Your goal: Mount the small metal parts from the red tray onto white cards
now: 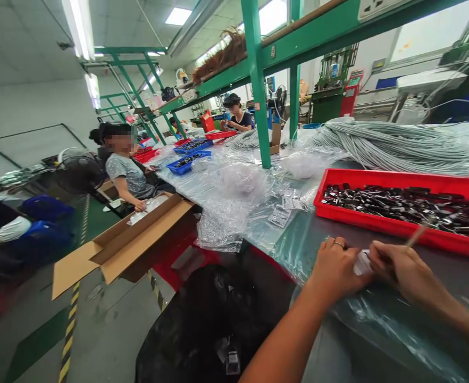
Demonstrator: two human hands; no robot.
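My left hand [335,267] is curled on the table, its fingers closed on a small white packet [362,263]. My right hand [400,268] meets it from the right, pinching the same packet; a thin tan stick [416,235] pokes up above its fingers. Both hands rest on a clear plastic sheet [382,319] over the grey tabletop. Just behind them stands a red tray [398,178] full of small dark parts.
Crumpled clear bags [238,207] and grey cable bundles [394,143] lie farther back. A green rack post [258,85] rises from the table. An open cardboard box [126,244] stands at left. Two seated people work beyond, beside blue trays [189,162]. A black mass [206,319] lies below.
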